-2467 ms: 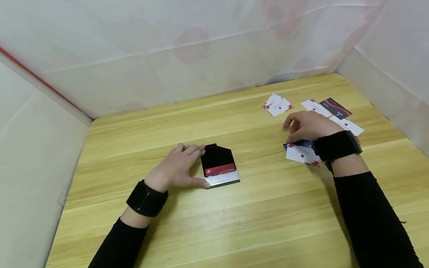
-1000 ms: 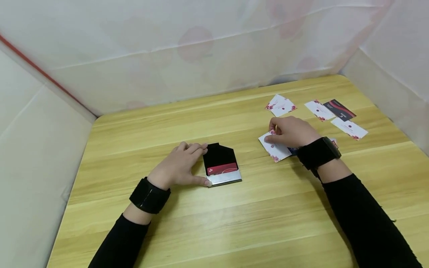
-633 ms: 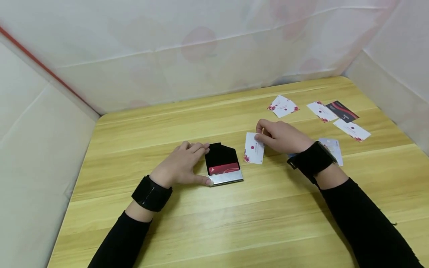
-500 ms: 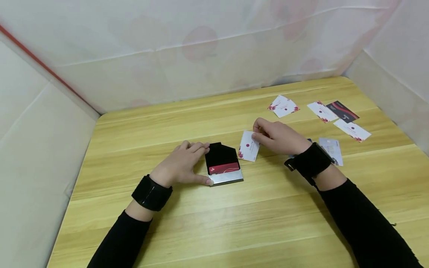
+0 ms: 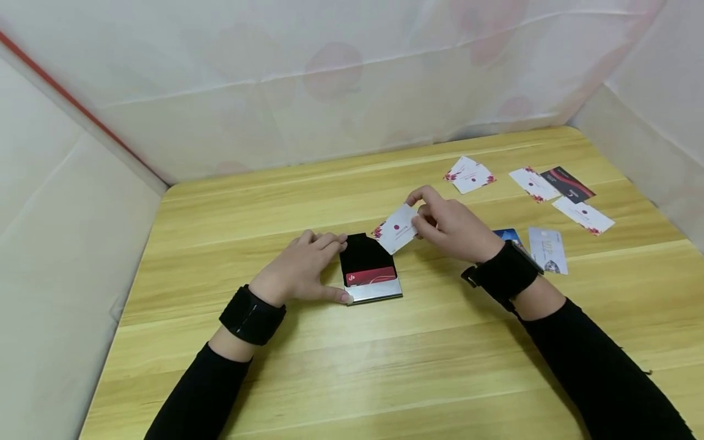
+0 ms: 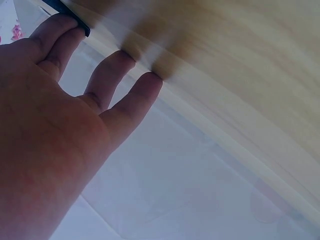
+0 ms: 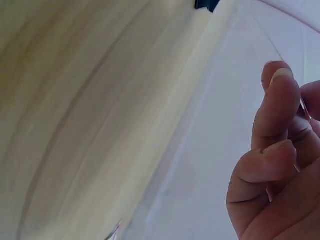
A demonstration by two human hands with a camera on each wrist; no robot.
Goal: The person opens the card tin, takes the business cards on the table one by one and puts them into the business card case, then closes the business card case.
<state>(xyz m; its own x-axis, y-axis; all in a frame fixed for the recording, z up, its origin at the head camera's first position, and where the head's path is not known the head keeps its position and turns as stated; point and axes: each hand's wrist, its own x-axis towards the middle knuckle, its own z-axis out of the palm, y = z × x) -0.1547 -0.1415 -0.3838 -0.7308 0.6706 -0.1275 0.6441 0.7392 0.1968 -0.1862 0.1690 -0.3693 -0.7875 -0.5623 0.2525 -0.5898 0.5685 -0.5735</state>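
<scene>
Pinched by the right hand [image 5: 455, 227], a white card [image 5: 396, 228] seemed best kept level while the left hand [image 5: 299, 269] clasped the card case [image 5: 375, 289] left of that grip.

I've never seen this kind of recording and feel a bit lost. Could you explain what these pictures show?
There is no machine here, just a person's two bare hands, with black wristbands. The wide picture comes from a camera worn on the head, looking forward and down. The two close, tilted ones come from cameras on the left and right wrists.

The left hand touches an open case on the wooden table; a red card is tucked in it. The right hand pinches a white card near the case. Farther right lie a blue card, partly hidden by the right wrist, a VIP card, a dark card and several other white cards.
</scene>
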